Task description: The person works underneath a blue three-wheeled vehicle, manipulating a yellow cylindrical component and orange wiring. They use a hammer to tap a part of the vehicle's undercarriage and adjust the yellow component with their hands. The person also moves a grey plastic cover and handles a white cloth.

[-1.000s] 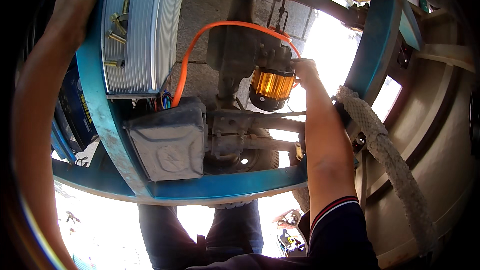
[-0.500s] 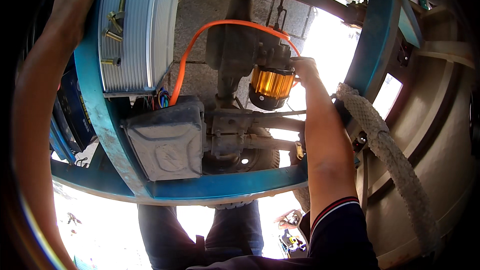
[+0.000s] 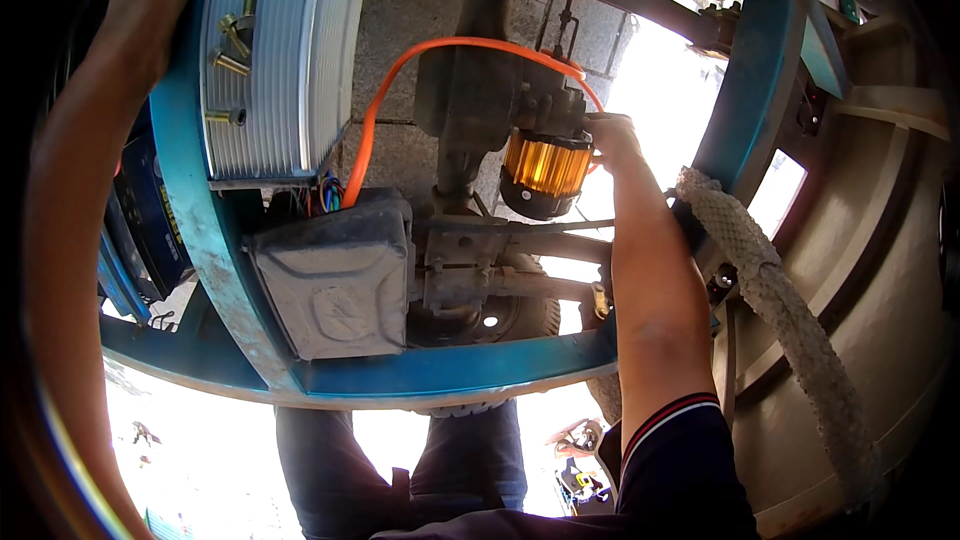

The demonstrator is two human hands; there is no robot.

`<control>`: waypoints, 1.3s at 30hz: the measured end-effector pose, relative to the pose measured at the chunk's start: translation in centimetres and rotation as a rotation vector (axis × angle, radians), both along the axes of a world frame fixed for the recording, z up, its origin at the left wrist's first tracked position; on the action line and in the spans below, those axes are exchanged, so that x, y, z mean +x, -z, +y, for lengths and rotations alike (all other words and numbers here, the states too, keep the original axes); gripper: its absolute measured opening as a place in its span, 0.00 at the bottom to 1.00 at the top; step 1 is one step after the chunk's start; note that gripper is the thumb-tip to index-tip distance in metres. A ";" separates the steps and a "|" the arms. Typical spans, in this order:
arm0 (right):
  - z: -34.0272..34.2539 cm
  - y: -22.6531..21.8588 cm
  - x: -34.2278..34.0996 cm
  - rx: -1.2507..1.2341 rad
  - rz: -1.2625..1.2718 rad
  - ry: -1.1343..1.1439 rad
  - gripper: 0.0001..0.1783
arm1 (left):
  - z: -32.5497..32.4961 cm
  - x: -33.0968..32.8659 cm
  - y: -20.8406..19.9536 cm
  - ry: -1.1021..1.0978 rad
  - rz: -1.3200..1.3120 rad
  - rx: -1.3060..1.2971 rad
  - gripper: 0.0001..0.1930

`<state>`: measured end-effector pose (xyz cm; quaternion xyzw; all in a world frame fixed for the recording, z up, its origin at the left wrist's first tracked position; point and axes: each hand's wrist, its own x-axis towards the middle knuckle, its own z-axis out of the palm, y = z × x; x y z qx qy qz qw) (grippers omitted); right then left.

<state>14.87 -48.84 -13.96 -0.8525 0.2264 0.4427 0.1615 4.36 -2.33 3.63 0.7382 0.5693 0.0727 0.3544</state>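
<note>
The blue steel frame fills most of what I see, its left upright rising beside a ribbed silver box with brass bolts standing out of its face. Below that box sits a grey metal case, and to its right runs the dark axle with its cast housing. A thick woven rope hangs down the right side, just beside my right forearm. An orange cable arcs from behind the grey case up and over to the gold motor, which hangs under the housing, right of centre and farther off than the grey case. My right hand is up at the motor's top right edge, fingers curled in against it where the cable comes in; I cannot tell whether I am gripping something or only pressing. My left arm goes up the far left edge and my left hand passes out of the picture, so I cannot tell its state. As I judge it, the risk is at that cable end: a pull from my fingers could strain the joint, and my forearm could brush the rope and foul my reach.
</note>
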 end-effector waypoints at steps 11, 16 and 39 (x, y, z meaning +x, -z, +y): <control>-1.8 1.5 -0.1 0.027 -0.086 -0.028 0.09 | -0.2 0.3 -0.5 0.037 -0.001 -0.012 0.33; -0.4 0.2 -0.3 0.086 -0.065 -0.015 0.11 | -0.2 0.0 -0.1 0.027 -0.004 -0.001 0.33; -1.4 0.7 0.3 0.049 -0.019 -0.095 0.18 | -3.9 -1.1 -1.9 0.195 -0.236 -0.044 0.33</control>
